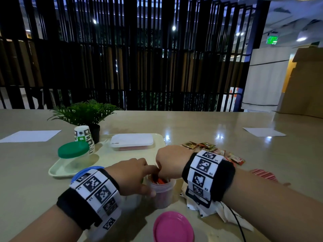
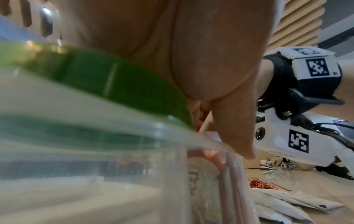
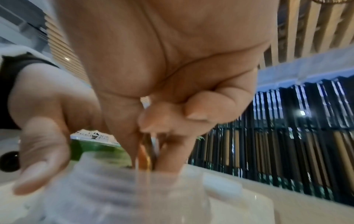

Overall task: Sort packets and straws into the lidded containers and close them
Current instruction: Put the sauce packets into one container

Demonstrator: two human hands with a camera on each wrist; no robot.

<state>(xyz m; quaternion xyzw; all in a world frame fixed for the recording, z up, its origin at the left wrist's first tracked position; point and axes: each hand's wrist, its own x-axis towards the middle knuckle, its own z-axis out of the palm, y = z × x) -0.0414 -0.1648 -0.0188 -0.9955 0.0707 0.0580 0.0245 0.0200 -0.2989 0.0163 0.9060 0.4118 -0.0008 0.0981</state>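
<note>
The left hand gripped the open jar; the right hand pinched packets inside its rim, pink lid nearby.

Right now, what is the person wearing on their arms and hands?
The left hand and right hand are bare, with no sleeves showing. Each wrist carries a black band with white blocks printed with square black-and-white markers. A thin black cable trails from the right wrist.
</note>
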